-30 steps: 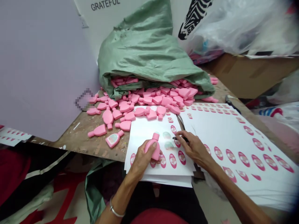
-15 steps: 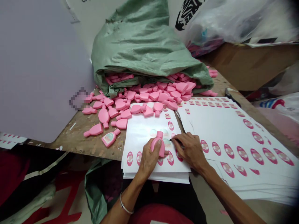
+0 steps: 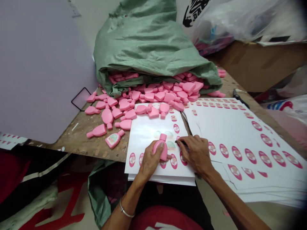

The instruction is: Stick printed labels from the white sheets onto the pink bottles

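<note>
My left hand point(image 3: 149, 159) is closed around a small pink toy bottle point(image 3: 161, 150), its cap pointing away from me, above a sheet of stickers point(image 3: 144, 135). On that sheet, pale green stickers point(image 3: 171, 145) lie beside the bottle, and oval pink ones point(image 3: 132, 159) run along the near edge. My right hand point(image 3: 195, 153) pinches a thin dark-tipped tool point(image 3: 178, 142), its kind unclear, with the tip near the green sticker. Left of the sheet lies a pink bottle with a green label point(image 3: 114, 139) on its face.
A green sack point(image 3: 148, 44) at the back spills many pink bottles point(image 3: 150, 95) onto the wooden table point(image 3: 79, 134). More sticker sheets point(image 3: 220, 124) are stacked on the right, with a black-handled tool point(image 3: 240, 98) behind them. A grey panel point(image 3: 43, 70) stands on the left.
The view has shifted slightly. Both hands keep nearly the same pose, with the bottle still in my left hand and the tool tip still close to the green sticker.
</note>
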Available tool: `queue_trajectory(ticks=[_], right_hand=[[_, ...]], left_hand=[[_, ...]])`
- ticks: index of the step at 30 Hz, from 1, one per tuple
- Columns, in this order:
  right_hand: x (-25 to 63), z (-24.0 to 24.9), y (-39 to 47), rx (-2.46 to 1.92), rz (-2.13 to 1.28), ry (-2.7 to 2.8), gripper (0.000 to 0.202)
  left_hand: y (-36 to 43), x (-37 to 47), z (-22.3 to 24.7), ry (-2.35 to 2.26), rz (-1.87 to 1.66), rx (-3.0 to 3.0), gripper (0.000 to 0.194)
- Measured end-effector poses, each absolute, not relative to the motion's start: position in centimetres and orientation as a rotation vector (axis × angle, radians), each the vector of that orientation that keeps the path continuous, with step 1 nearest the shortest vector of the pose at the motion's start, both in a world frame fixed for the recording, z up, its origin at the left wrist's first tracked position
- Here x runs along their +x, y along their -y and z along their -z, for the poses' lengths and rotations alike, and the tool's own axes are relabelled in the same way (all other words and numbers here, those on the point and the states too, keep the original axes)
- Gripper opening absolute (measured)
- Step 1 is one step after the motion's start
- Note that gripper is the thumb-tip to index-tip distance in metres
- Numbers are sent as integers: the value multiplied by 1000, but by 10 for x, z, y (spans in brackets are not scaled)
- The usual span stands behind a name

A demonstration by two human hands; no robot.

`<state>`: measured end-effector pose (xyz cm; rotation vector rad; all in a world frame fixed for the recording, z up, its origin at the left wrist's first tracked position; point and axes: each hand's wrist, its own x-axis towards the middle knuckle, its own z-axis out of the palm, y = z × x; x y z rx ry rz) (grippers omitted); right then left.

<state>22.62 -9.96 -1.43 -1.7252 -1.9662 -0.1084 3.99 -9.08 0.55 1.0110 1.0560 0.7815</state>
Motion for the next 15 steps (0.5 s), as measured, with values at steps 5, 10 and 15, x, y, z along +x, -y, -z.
queue_trajectory(ticks=[5,10,15], right_hand=[[220,13,103,-1755,94,1950,14],[219,13,103,-1759,-4,1926,14],[219,20,101,-1772,-21,1882,9]], left_hand=[[91,39,-9,-1068,-783,1021,50],[92,41,-7,-1092,-809,1070,47],[92,40,-5,-1074,-811,1087,45]])
